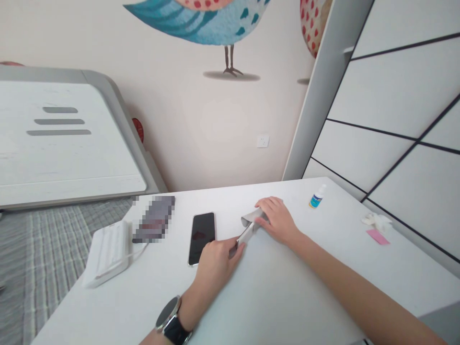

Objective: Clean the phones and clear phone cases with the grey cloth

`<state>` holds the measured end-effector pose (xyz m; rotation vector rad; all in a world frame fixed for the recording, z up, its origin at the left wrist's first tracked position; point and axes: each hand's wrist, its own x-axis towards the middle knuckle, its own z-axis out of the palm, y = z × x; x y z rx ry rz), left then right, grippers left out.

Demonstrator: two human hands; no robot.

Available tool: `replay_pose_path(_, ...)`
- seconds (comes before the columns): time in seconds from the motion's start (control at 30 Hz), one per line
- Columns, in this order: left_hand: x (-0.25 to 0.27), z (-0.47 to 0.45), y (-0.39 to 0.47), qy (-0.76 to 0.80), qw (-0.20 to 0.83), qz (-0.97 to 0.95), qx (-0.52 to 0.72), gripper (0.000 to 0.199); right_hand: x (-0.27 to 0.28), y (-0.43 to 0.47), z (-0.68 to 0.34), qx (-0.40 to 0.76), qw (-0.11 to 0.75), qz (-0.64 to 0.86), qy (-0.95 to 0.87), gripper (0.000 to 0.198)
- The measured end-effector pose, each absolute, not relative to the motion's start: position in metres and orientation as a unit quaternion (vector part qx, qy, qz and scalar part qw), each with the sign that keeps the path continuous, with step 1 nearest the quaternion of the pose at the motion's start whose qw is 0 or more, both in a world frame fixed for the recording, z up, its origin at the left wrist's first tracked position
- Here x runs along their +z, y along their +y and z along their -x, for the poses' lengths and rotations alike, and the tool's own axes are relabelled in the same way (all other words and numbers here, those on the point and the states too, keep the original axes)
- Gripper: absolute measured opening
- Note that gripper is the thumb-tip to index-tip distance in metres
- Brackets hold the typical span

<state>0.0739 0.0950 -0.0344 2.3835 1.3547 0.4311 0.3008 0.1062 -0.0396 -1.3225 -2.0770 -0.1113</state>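
Over the middle of the white table (287,297), my left hand (217,263) grips one end of a thin, flat, pale object (246,235) seen almost edge-on. Its exact kind is unclear. My right hand (276,218) is closed at the object's far end, fingers bent over a curled grey piece (250,218) that looks like a cloth. Part of both things is hidden by my fingers. Just left of my hands lies a smartphone (201,237) with a dark screen. A small white spray bottle (317,196) with a blue label stands beyond my right hand.
At the table's left are a white keyboard-like device (109,251) with a cable and a blurred dark item (154,220). Crumpled white tissue (377,221) and a pink slip (377,236) lie at the right. A wall rises behind; a white panelled cabinet (381,110) borders the right.
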Motion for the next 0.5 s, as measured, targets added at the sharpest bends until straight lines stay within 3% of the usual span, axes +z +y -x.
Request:
replay_pose_path(0.2, -0.04, -0.071, 0.098, 0.486, 0.176, -0.844, 0.144, 0.027, -0.051, 0.085, -0.256, -0.016, 0.296, 0.36, -0.885, 0.088)
replay_pose_path(0.4, -0.038, -0.072, 0.094, 0.466, 0.175, -0.852, 0.163, 0.043, -0.038, 0.103, -0.293, -0.013, 0.352, 0.49, -0.797, 0.06)
replay_pose_path(0.5, -0.04, -0.072, 0.095, 0.46, 0.171, -0.857, 0.159, 0.039, -0.035, 0.09, -0.284, -0.011, 0.343, 0.482, -0.806, 0.05)
